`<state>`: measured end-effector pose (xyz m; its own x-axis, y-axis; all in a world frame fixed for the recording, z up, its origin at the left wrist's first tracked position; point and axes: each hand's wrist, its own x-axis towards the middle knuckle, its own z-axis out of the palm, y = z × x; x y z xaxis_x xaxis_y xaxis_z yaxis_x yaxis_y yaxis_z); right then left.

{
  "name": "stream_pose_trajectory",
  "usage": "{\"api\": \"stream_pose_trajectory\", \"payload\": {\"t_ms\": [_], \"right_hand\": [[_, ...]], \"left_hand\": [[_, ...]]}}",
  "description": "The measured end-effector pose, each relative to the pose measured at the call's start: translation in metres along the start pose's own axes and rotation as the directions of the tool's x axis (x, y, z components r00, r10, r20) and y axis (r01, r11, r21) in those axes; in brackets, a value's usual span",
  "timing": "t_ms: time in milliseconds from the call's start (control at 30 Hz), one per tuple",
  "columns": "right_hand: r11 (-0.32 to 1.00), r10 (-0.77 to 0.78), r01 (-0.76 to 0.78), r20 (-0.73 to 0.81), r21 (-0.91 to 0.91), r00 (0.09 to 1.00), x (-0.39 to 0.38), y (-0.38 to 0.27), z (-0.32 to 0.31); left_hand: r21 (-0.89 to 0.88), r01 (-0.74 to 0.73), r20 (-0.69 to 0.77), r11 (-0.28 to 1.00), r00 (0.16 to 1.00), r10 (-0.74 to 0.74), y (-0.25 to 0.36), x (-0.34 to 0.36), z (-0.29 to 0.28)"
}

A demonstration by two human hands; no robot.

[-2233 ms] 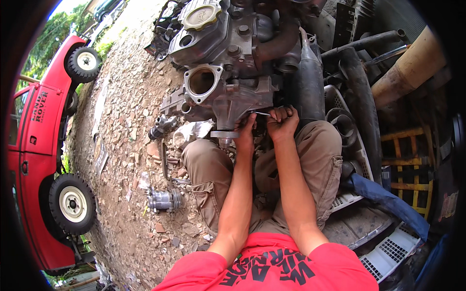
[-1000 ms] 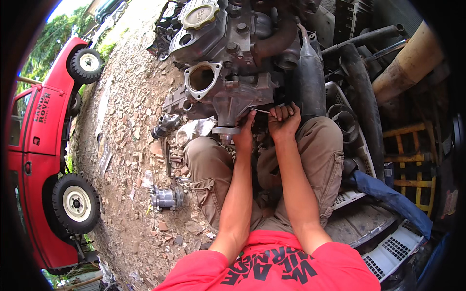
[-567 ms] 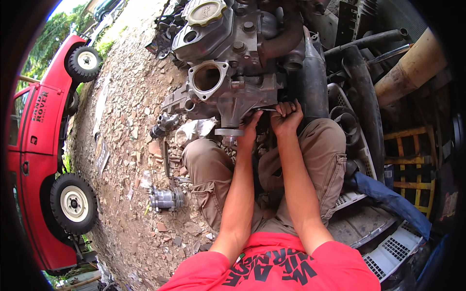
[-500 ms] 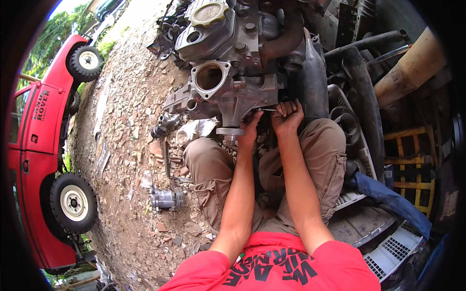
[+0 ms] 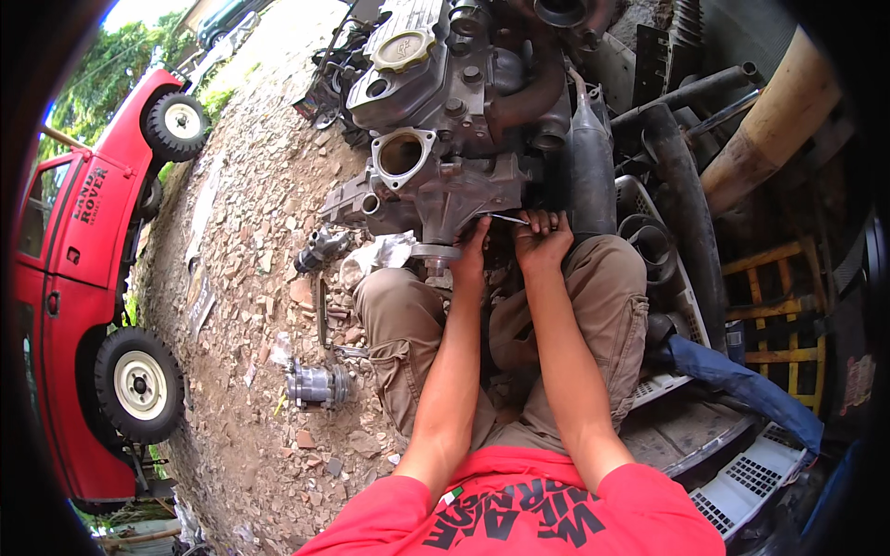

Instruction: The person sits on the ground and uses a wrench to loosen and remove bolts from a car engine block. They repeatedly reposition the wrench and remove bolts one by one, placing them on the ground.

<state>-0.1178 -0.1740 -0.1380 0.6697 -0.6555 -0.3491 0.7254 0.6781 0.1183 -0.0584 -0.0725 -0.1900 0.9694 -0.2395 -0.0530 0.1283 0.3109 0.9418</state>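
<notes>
A greasy engine block [image 5: 482, 181] with a round cream-coloured oil filler cap [image 5: 403, 50] and a triangular-flanged opening stands on the ground between my knees. At its lower edge my right hand [image 5: 545, 243] is closed around the end of a slim silver wrench [image 5: 506, 218], knuckles upward. The other end of the wrench reaches the underside of the casting beside my left hand [image 5: 474, 248]. That hand is closed up against the casting, just right of a round pulley flange [image 5: 435, 251]; whatever its fingers pinch is hidden.
Left of my knee lie a white rag [image 5: 380, 255], a dark metal fitting [image 5: 322, 248] and a silver compressor [image 5: 315, 383] on stony ground. A black cylinder [image 5: 591, 167], pipes and a white crate [image 5: 681, 278] crowd the right. A red vehicle [image 5: 79, 250] stands far left.
My view has shifted a little, so the engine sits slightly lower and to the right. More of the wrench shows between my hands, and my right-hand fingers have re-formed around its end.
</notes>
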Motion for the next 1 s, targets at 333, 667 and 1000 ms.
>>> {"api": "stream_pose_trajectory", "payload": {"t_ms": [333, 667, 1000], "right_hand": [[0.996, -0.024, 0.025, 0.009, -0.083, 1.0, 0.013, -0.006, -0.001], [0.434, 0.103, 0.437, 0.526, -0.788, 0.844, -0.059, 0.024, 0.06], [0.395, 0.125, 0.325, 0.401, -0.859, 0.907, -0.063, 0.019, 0.07]], "left_hand": [[0.162, 0.063, 0.082, 0.985, 0.994, -0.077, 0.01, -0.011, 0.009], [-0.239, 0.005, 0.207, 0.971, 0.977, 0.046, 0.025, -0.02, 0.019], [-0.125, -0.047, 0.145, 0.991, 0.987, 0.065, 0.034, -0.036, 0.031]]}}
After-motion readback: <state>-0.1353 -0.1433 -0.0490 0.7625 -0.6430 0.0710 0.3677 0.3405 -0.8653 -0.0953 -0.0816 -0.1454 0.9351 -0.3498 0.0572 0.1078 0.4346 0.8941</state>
